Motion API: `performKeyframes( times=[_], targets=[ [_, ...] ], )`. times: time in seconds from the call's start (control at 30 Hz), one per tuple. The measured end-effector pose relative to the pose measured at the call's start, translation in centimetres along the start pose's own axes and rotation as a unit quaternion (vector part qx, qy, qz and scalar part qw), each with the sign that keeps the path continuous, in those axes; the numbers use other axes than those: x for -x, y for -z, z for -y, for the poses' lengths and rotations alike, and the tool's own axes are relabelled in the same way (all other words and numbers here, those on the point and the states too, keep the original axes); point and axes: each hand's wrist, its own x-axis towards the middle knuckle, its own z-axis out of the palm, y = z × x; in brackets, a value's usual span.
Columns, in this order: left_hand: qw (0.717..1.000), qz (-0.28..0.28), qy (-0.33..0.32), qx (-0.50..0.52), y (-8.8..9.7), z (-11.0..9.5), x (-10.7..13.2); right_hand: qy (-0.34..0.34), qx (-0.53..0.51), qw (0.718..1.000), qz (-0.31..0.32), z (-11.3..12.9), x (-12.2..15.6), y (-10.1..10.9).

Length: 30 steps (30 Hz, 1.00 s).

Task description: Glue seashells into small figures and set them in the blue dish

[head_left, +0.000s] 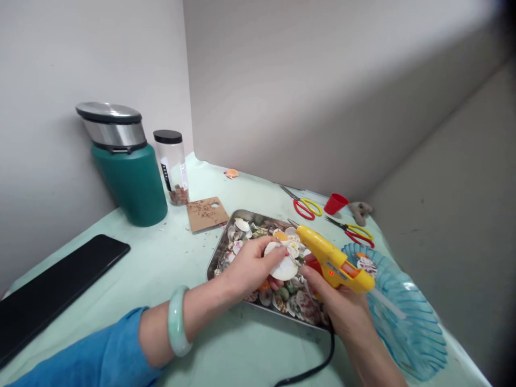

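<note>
In my left hand [252,266] I pinch a white seashell [285,267] between thumb and fingers, above a metal tray [213,257] heaped with mixed shells. My right hand [342,309] is wrapped round the handle of a yellow hot glue gun [322,250]. A small red light glows on the gun's side, and a glue stick [389,303] pokes out of its back. Its nozzle points up and left, just beyond the held shell and apart from it. The trigger fingers of my right hand are partly hidden behind the gun.
Two pairs of red-and-yellow scissors [304,208] and a red cup [335,203] lie behind the tray. A blue glass dish [419,322] sits at right, the gun's black cord [310,371] in front. At left are a green canister [129,183], a jar [173,166], brown board [207,214] and black slab [64,290].
</note>
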Motion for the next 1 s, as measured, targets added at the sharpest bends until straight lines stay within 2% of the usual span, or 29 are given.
performKeyframes(
  times=[0.27,0.43,0.63,0.83,0.9,1.0],
  targets=[
    [0.999,0.003,-0.007,-0.054,-0.3,0.0,0.2,0.025,-0.003,1.000,-0.011,0.5,0.3,-0.1],
    [0.997,0.017,-0.023,-0.071,-0.1,0.3,0.2,0.014,-0.005,1.000,0.019,0.2,0.0,0.0],
    [0.993,0.029,-0.057,-0.100,0.0,0.3,0.2,0.008,-0.066,0.995,0.068,-0.2,-0.1,0.1],
    [0.988,0.071,-0.086,-0.109,0.1,0.3,0.2,0.009,-0.089,0.992,0.087,-0.8,-0.4,0.3],
    [0.989,0.071,-0.078,-0.104,0.1,0.4,0.2,0.017,-0.109,0.990,0.093,-1.0,-0.5,0.2],
    [0.993,0.071,-0.021,-0.091,0.1,0.6,0.2,0.019,-0.139,0.986,0.089,-1.1,-0.6,0.1]
  ],
)
